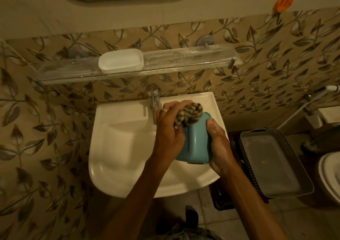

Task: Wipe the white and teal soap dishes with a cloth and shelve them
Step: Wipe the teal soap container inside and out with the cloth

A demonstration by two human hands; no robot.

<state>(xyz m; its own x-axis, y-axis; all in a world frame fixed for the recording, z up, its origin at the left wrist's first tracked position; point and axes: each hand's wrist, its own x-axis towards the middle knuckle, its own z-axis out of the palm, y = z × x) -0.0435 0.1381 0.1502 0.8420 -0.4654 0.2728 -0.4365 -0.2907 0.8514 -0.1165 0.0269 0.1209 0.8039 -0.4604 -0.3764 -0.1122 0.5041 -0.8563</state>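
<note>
The person is wiping the teal soap dish (197, 144) over the sink (119, 147). The right hand (219, 145) is cupping the dish from its right side, thumb curled over the rim, while the left hand (168, 131) is gripping a bunched striped cloth (189, 113) and pressing it against the dish's far end. To do this well, I judge the right hand should be holding firm and turning the dish bit by bit, so the cloth is reaching the rounded corners and the rim, where residue is likely gathering. The wad should be kept tight enough to push into the curves. The dish is looking like smooth, hard plastic, an oblong with rounded corners, probably slippery if wet. The cloth is looking soft and nubbly, banded dark and pale. The white soap dish (121, 61), a similar rounded oblong, is sitting on the cloudy glass shelf (193, 60) above the metal tap (153, 99), apparently shelved already.
</note>
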